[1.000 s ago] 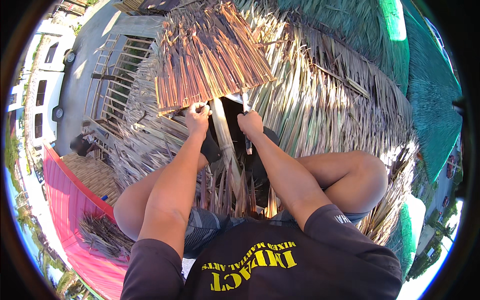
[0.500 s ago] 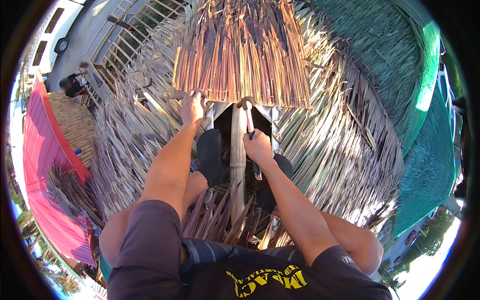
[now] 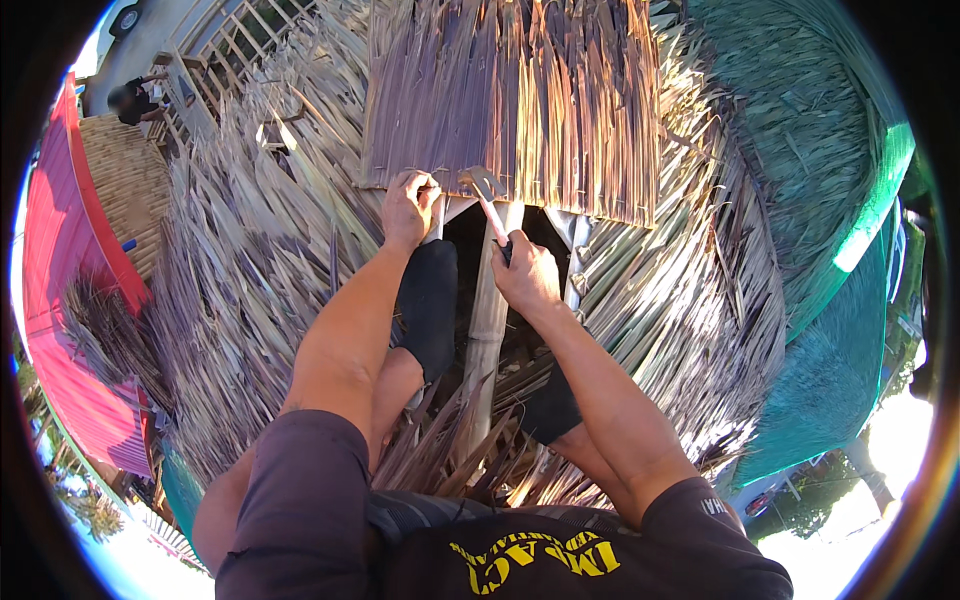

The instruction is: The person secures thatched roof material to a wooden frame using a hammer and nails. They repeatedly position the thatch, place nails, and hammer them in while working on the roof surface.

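My right hand point(image 3: 527, 275) is wrapped around the dark grip of a claw hammer point(image 3: 494, 220). The hammer's head lies over the lower edge of a brown palm-thatch panel point(image 3: 510, 110). At that same edge, further left, my left hand point(image 3: 408, 210) has its fingers curled and pressed together; whatever they pinch is hidden. Below the panel, a pale bamboo pole point(image 3: 487, 325) runs down through a dark gap in the roof, between my feet in black socks point(image 3: 428, 300).
Older grey thatch point(image 3: 270, 240) slopes away on both sides. A red corrugated roof point(image 3: 75, 300) stands at the left and green netting point(image 3: 825, 370) covers thatch at the right. Another person point(image 3: 135, 102) is far down at the upper left, near a wooden railing point(image 3: 240, 50).
The hammer has tilted, its head shifting left toward my left hand. My left hand stays at the panel edge, and the whole view has shifted slightly.
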Demonstrator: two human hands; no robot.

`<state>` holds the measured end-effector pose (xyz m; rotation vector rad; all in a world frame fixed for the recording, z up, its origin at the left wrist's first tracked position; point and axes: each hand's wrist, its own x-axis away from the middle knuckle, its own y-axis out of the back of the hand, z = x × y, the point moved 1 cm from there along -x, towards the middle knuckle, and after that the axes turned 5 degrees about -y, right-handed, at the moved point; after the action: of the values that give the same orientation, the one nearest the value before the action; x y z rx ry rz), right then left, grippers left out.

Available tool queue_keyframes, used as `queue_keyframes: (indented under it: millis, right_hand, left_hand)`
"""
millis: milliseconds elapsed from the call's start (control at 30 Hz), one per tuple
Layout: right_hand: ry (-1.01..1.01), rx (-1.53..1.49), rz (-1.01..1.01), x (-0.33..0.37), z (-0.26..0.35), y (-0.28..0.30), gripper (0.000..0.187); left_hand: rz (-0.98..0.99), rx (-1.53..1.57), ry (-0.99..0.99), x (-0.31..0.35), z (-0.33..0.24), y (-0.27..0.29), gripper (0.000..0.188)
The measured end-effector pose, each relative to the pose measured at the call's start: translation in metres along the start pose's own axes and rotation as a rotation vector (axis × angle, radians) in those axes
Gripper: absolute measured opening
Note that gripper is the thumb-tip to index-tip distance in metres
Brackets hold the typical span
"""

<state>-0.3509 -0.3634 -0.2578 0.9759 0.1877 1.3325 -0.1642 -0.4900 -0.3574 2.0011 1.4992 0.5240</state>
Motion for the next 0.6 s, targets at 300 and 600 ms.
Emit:
queue_keyframes:
  millis: [300, 600]
  right_hand:
    - [0.063, 0.146, 0.165, -0.019, 0.026, -0.007, 0.035]
    - [-0.033, 0.182, 0.274, -0.041, 0.045, -0.009, 0.034]
  left_hand:
    - [-0.033, -0.094, -0.017, 0.002, -0.002, 0.0, 0.015]
    - [0.007, -0.054, -0.022, 0.006, 0.01, 0.0, 0.018]
